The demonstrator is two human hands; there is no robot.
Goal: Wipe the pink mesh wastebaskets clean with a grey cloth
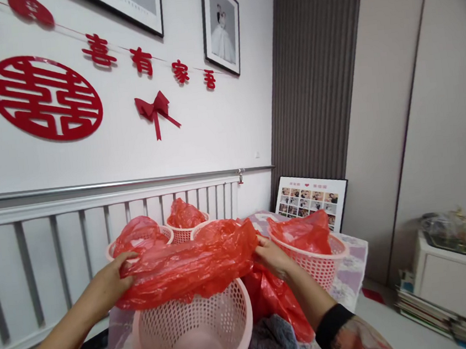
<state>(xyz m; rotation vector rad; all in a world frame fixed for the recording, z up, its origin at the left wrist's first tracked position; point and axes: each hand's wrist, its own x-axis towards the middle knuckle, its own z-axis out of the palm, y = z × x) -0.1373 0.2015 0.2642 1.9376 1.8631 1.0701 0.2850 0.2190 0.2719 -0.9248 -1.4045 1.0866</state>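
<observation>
Stretched between both hands is a red plastic bag [188, 265], held above the far rim of a pink perforated basket [195, 334]. My left hand [113, 284] grips the bag's left end, thumb and fingers closed on it. At the bag's right end my right hand [270, 255] is closed on the plastic, its fingertips partly hidden. The near basket shows a bare inside. Beside it, under my right forearm, lie more red plastic [277, 303] and a dark grey cloth [274, 343].
Other pink baskets with red bags stand behind: one right [308, 258], one left [166, 234], one at the back [181, 235]. All rest on a table with a floral cloth [355, 247]. A white radiator [54, 260] runs along the wall; a white cabinet [464, 278] stands right.
</observation>
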